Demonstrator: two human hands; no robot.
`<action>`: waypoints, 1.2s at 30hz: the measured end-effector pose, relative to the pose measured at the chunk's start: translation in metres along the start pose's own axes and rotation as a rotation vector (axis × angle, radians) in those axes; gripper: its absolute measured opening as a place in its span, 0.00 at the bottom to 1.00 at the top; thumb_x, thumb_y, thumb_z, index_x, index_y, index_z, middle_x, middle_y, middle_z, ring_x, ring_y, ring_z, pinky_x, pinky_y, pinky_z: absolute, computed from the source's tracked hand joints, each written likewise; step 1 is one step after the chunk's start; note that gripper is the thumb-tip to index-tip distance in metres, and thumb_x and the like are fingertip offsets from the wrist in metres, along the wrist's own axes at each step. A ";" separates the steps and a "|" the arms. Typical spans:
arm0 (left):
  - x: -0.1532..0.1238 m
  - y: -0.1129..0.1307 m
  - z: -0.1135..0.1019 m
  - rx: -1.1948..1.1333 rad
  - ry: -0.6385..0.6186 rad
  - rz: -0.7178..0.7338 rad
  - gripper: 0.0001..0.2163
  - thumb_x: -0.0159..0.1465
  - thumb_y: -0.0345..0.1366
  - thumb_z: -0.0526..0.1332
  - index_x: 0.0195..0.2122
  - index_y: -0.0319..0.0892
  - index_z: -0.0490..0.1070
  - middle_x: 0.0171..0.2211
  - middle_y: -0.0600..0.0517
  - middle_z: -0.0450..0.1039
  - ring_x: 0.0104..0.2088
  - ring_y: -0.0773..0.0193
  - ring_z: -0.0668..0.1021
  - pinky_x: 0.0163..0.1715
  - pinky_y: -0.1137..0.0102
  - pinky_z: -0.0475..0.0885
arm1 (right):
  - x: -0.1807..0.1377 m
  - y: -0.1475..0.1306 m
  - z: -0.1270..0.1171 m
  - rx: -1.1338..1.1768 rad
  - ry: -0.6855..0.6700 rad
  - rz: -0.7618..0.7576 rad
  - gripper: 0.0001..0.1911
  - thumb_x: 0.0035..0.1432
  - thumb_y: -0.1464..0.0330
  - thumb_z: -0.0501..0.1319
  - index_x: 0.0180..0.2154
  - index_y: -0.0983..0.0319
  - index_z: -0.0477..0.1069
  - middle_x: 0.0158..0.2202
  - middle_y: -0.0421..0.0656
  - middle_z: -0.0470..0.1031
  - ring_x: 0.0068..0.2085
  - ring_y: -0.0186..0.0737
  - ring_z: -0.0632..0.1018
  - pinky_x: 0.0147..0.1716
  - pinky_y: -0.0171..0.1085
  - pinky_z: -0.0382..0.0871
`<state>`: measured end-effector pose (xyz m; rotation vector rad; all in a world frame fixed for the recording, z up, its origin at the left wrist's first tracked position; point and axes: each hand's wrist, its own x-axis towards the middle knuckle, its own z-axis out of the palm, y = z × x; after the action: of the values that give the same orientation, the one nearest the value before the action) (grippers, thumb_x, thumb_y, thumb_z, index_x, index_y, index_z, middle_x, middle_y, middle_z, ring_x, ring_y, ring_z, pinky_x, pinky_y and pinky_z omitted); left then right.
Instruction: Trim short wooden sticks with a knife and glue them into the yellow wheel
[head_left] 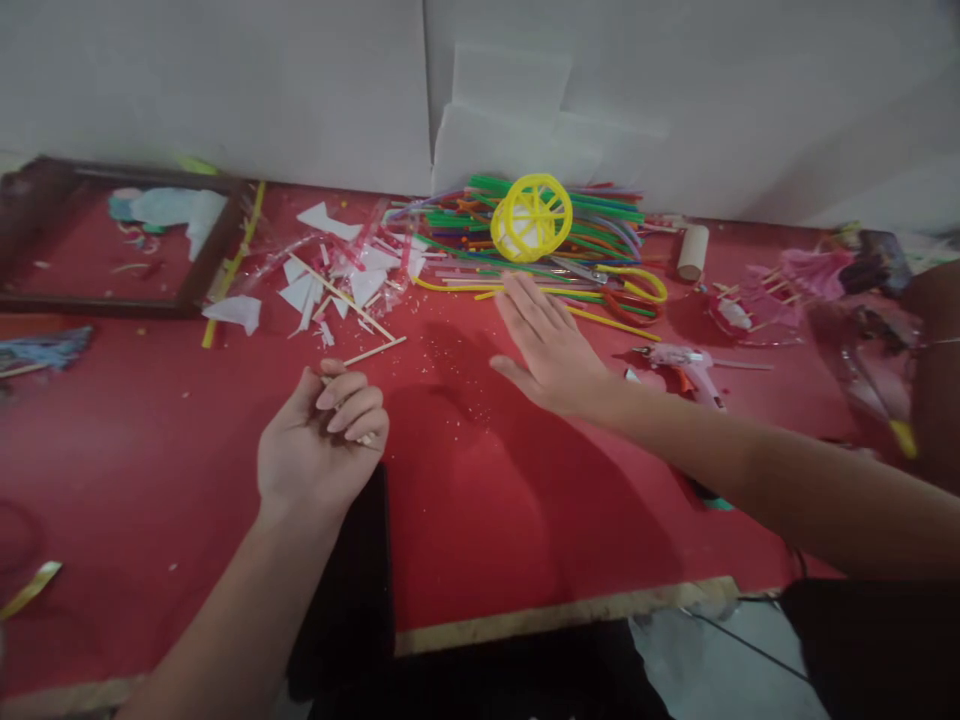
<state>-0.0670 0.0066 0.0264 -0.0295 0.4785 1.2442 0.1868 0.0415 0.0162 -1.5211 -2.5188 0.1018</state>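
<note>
My left hand (326,435) is turned palm up, its fingers curled closed. Small pale bits show between the fingers, but what they belong to is hidden. Just beyond its fingertips lies a thin wooden stick (375,350). My right hand (547,350) is held flat with fingers stretched out and thumb apart, holding nothing. Tiny white crumbs (480,410) are scattered on the red tabletop (480,540) between the hands. Past the right fingertips, a yellow wheel-like form (536,215) of pipe cleaners rests on a pile of coloured pipe cleaners (615,215).
White paper scraps (300,295) and clear plastic lie left of the pile. A dark wooden frame (97,300) is at far left. Scissors (581,270), a pink glue gun (686,365), a pale cylinder (692,252) and pink paper pieces (814,270) lie right. A wall stands behind.
</note>
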 end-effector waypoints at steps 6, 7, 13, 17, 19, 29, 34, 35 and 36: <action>0.003 0.000 -0.003 -0.021 0.056 -0.026 0.16 0.74 0.36 0.41 0.34 0.41 0.64 0.19 0.57 0.64 0.16 0.72 0.66 0.16 0.76 0.61 | -0.135 -0.079 0.027 -0.013 -0.150 0.145 0.57 0.56 0.38 0.47 0.69 0.74 0.36 0.70 0.64 0.41 0.71 0.59 0.43 0.66 0.57 0.50; 0.003 0.002 -0.003 -0.018 0.052 -0.016 0.17 0.74 0.37 0.40 0.34 0.41 0.64 0.19 0.57 0.64 0.16 0.72 0.66 0.16 0.76 0.62 | -0.143 -0.091 0.032 -0.015 -0.148 0.150 0.54 0.58 0.39 0.47 0.69 0.73 0.37 0.70 0.63 0.43 0.71 0.60 0.43 0.66 0.58 0.49; 0.000 0.007 -0.002 -0.012 0.011 0.051 0.19 0.74 0.38 0.37 0.34 0.41 0.64 0.20 0.57 0.64 0.17 0.72 0.67 0.16 0.76 0.62 | -0.040 -0.111 0.051 0.135 -0.112 0.326 0.52 0.60 0.40 0.40 0.67 0.76 0.43 0.71 0.60 0.38 0.71 0.57 0.42 0.68 0.58 0.40; 0.000 0.005 -0.003 -0.022 -0.003 0.029 0.19 0.74 0.38 0.37 0.34 0.40 0.63 0.19 0.57 0.63 0.16 0.72 0.66 0.16 0.77 0.62 | 0.072 -0.112 0.056 0.286 0.007 0.213 0.42 0.67 0.48 0.37 0.67 0.74 0.46 0.70 0.57 0.46 0.71 0.49 0.48 0.68 0.53 0.43; 0.000 0.004 -0.003 -0.024 -0.017 0.037 0.19 0.74 0.37 0.37 0.34 0.40 0.63 0.19 0.57 0.63 0.16 0.73 0.66 0.15 0.77 0.62 | 0.098 -0.110 0.053 0.311 0.124 -0.013 0.34 0.69 0.53 0.40 0.68 0.64 0.46 0.71 0.43 0.47 0.71 0.33 0.46 0.69 0.40 0.44; -0.001 -0.002 -0.001 -0.069 0.006 -0.046 0.19 0.74 0.37 0.36 0.35 0.40 0.64 0.20 0.57 0.63 0.16 0.72 0.67 0.16 0.77 0.62 | 0.031 -0.057 0.046 0.418 0.095 0.717 0.48 0.63 0.52 0.51 0.65 0.86 0.37 0.69 0.71 0.30 0.70 0.67 0.34 0.65 0.63 0.27; 0.004 -0.002 -0.007 -0.058 0.009 -0.016 0.19 0.74 0.37 0.37 0.35 0.40 0.64 0.20 0.57 0.63 0.16 0.72 0.66 0.16 0.77 0.62 | 0.083 -0.069 0.043 0.704 -0.022 0.393 0.35 0.65 0.53 0.49 0.67 0.64 0.51 0.70 0.47 0.50 0.71 0.44 0.49 0.69 0.48 0.43; 0.004 -0.002 -0.008 -0.057 0.011 -0.004 0.19 0.74 0.37 0.37 0.35 0.40 0.64 0.20 0.57 0.63 0.16 0.72 0.66 0.16 0.77 0.61 | 0.089 -0.071 0.039 0.777 -0.030 0.332 0.31 0.67 0.54 0.47 0.66 0.59 0.53 0.70 0.41 0.53 0.70 0.38 0.52 0.68 0.43 0.48; 0.005 -0.002 -0.009 -0.056 0.013 0.006 0.19 0.74 0.37 0.37 0.35 0.40 0.64 0.20 0.57 0.63 0.16 0.72 0.66 0.16 0.77 0.61 | 0.090 -0.071 0.033 0.873 -0.043 0.293 0.28 0.68 0.56 0.45 0.66 0.57 0.53 0.69 0.38 0.54 0.69 0.33 0.55 0.66 0.38 0.51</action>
<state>-0.0675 0.0081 0.0157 -0.0835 0.4552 1.2639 0.0777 0.0893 0.0070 -1.4422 -1.8146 1.1084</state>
